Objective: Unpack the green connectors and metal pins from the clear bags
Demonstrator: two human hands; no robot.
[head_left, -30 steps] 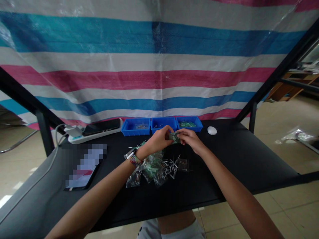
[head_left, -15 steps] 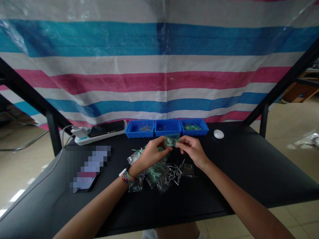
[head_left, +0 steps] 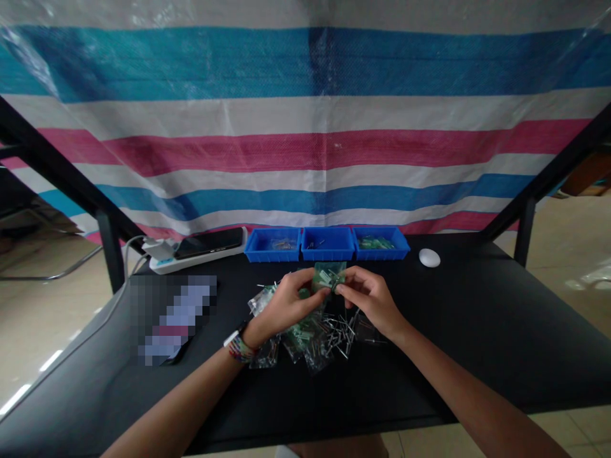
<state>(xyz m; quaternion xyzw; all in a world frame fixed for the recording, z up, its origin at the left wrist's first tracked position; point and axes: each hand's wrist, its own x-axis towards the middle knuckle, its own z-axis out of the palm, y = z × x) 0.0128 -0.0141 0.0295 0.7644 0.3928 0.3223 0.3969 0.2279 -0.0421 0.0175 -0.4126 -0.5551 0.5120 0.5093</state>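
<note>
Both of my hands hold one small clear plastic bag (head_left: pixel 328 275) with green parts inside, just above the black table (head_left: pixel 477 331). My left hand (head_left: pixel 286 304) pinches its left side and my right hand (head_left: pixel 370 298) pinches its right side. Under my hands lies a heap of more small clear bags and loose metal-legged parts (head_left: pixel 315 334). Behind them stand three blue trays in a row: left (head_left: pixel 273 245), middle (head_left: pixel 327 243) and right (head_left: pixel 380 243), each with a few small parts.
A white power strip (head_left: pixel 165 261) with a dark phone (head_left: pixel 210 242) on it lies at the back left. Another phone (head_left: pixel 172 318), blurred out, lies front left. A small white round object (head_left: pixel 429 257) sits at the back right. A striped tarp (head_left: pixel 305 140) hangs behind the table.
The view has tilted and shifted, so the table sits a little lower and to the right. My hands have stayed together on the small bag and turned it slightly.
</note>
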